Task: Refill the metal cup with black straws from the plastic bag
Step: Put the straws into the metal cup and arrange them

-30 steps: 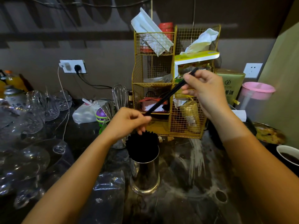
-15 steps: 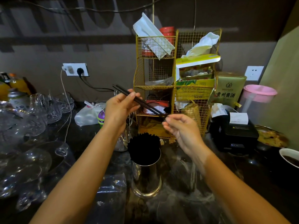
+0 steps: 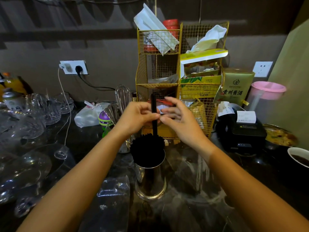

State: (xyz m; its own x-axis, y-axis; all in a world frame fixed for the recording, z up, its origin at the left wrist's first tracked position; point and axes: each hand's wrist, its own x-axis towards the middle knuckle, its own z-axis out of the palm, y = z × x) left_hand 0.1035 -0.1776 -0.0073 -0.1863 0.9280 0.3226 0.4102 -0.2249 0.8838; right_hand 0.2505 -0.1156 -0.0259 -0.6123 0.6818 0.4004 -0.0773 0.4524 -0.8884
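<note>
Directly above the metal cup (image 3: 150, 178), both hands meet around one or two black straws (image 3: 153, 113) held upright, lower end down among the bundle of straws (image 3: 147, 148) already filling the cup. Left hand (image 3: 137, 118) grip: thumb and fingers pinched closed on the shaft. Right hand (image 3: 177, 118) grip: thumb and forefinger touch the shaft from the other side, remaining fingers loosely spread; cannot tell if it really bears load. Cup stands on the dark counter (image 3: 200, 206), just in front of the gold wire rack (image 3: 160, 69). Crumpled clear plastic bag (image 3: 113, 198) lies on the counter just left of the cup. Glassware (image 3: 33, 131) well left of the cup; receipt printer (image 3: 242, 131) to its right.
</note>
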